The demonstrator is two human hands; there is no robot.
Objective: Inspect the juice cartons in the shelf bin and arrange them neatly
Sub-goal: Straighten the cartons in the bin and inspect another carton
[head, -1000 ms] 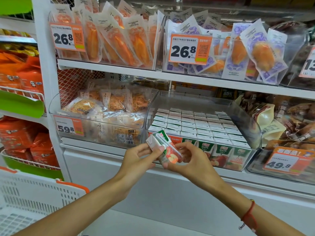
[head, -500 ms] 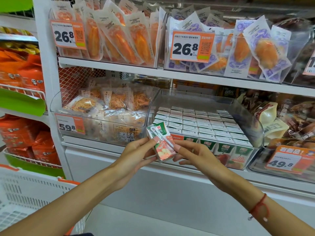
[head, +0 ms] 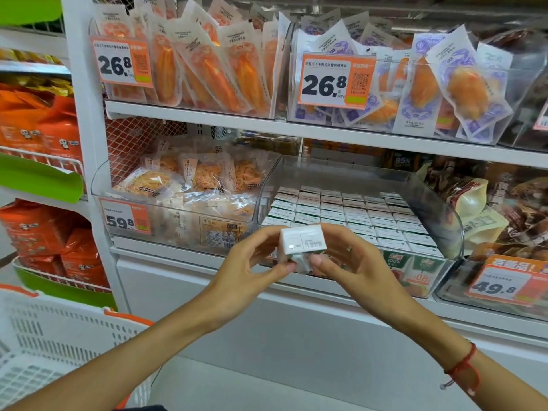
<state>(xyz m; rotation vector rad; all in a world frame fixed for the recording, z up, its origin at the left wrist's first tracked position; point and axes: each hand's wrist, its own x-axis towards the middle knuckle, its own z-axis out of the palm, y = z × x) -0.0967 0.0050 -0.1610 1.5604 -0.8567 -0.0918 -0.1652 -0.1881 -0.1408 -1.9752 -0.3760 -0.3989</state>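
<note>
In front of the clear shelf bin (head: 439, 215), at the middle of the head view, a person holds one juice carton (head: 302, 241) between both hands. The left hand (head: 246, 271) pinches its left side and the right hand (head: 353, 268) grips its right side, so both are closed on the carton, whose white top faces the camera. At 1 o'clock from it, the rest of the cartons (head: 350, 215) stand in tidy rows inside the bin. A red cord bracelet (head: 462, 369) circles the right wrist at 4 o'clock. A white basket (head: 59, 336) sits at 8 o'clock.
</note>
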